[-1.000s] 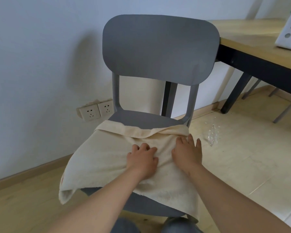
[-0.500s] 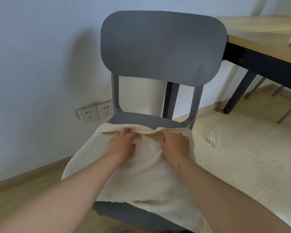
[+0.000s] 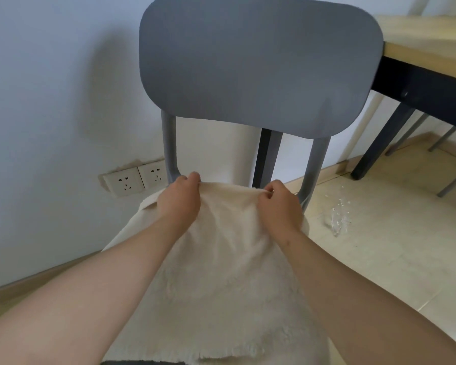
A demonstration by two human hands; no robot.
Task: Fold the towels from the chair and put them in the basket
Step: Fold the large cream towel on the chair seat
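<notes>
Left hand [image 3: 179, 198] curled on the far edge of the towel [image 3: 221, 272], thumb and fingers pinching the hem just in front of the left back post of the chair [image 3: 258, 61]. Right hand [image 3: 278, 204] clamped on the same hem in the same way, knuckles up, near the right post. Hands apart, a short raised stretch of edge drawn between them.

Towel cream and fleecy, lying over the seat, sloping from the lifted far hem down toward the camera between the two forearms. Near edge rough and uneven at the bottom of the view, a dark strip of seat just below it. Left side edge slanting from under the left hand toward the lower left. Small bulge of cloth just beside the right post, under the right wrist.

Open gaps under the grey backrest, between the posts, with pale wall behind. Two wall sockets [image 3: 134, 180] low on the wall, just left of the left post. Baseboard [image 3: 37, 280] along the foot of the wall at the left.

To the right, bare pale tile floor [image 3: 379, 259], with a small clear glinting patch [image 3: 338, 217] near the chair; what it is, impossible to tell. Wooden table [image 3: 427, 40] with dark frame and leg at the far right, well apart from both hands.
</notes>
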